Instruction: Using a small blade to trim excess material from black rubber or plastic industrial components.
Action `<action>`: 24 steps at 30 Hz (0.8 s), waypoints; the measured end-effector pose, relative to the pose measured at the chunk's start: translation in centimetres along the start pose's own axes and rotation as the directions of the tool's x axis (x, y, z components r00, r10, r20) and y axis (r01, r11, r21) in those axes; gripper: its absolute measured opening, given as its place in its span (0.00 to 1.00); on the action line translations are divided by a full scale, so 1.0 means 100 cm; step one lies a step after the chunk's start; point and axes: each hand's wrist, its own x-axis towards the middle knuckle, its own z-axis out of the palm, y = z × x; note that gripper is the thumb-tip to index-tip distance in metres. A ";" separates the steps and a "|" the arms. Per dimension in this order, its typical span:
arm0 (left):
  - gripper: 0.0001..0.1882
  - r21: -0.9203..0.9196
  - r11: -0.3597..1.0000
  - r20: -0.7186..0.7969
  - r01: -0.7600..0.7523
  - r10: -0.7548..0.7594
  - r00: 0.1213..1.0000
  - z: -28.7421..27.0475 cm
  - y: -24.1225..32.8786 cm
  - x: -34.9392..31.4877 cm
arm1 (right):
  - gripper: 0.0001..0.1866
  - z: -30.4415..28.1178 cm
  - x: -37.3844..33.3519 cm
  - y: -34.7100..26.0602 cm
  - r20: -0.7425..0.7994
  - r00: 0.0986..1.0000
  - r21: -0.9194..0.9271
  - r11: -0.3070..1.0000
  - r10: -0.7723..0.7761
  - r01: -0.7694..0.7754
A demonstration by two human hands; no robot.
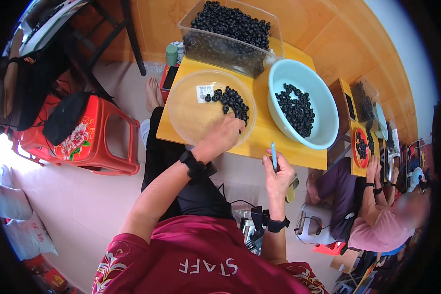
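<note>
My left hand (pixel 222 134) reaches over the near right rim of a shallow clear round tray (pixel 186 117). Its fingers are bent and pinched, with a bit of a small round black part (pixel 240 131) showing at the tips. Just beyond the fingers lies a loose heap of small black parts (pixel 234 101), some with a hole in the middle. My right hand (pixel 280 179) is off the table's near edge, closed around a slim blue pen-like tool (pixel 274 153) that points up and away from me. What its tip is like is too small to tell.
A light blue basin (pixel 330 130) holding more black parts stands at right on the yellow table (pixel 264 142). Behind the tray is a clear bin (pixel 220 61) heaped with them. A red stool (pixel 103 142) is at left. On the right, another person (pixel 377 223) sits at a similar table.
</note>
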 end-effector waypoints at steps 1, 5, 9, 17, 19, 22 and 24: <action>0.08 0.007 1.000 -0.008 -0.009 0.010 1.000 0.002 -0.002 0.000 | 0.10 0.001 -0.001 0.000 0.029 0.999 -0.002 1.000 0.022 -0.022; 0.07 0.040 0.995 -0.066 -0.092 0.094 0.993 0.003 -0.007 -0.005 | 0.10 0.006 -0.004 0.001 0.046 0.999 0.014 1.000 -0.006 0.006; 0.09 -0.008 0.999 -0.032 -0.036 0.036 0.999 -0.011 -0.015 -0.007 | 0.09 0.012 -0.006 -0.003 0.056 0.998 0.023 0.999 -0.035 0.034; 0.10 -0.880 0.274 0.324 0.389 -0.253 0.912 -0.074 0.023 -0.048 | 0.09 0.017 -0.010 -0.011 0.154 0.988 0.002 1.000 0.009 -0.009; 0.10 -0.926 0.144 0.309 0.350 -0.245 0.919 -0.071 0.026 -0.061 | 0.09 0.022 -0.012 -0.014 0.129 0.988 0.096 0.993 -0.086 0.074; 0.09 -0.953 -0.083 0.303 0.291 -0.227 0.926 -0.064 0.027 -0.074 | 0.09 0.022 -0.013 -0.032 0.171 0.984 0.105 0.994 -0.059 0.041; 0.08 -0.945 -0.181 0.309 0.273 -0.218 0.926 -0.062 0.028 -0.081 | 0.09 0.023 -0.013 -0.036 0.177 0.980 0.106 0.991 -0.094 0.076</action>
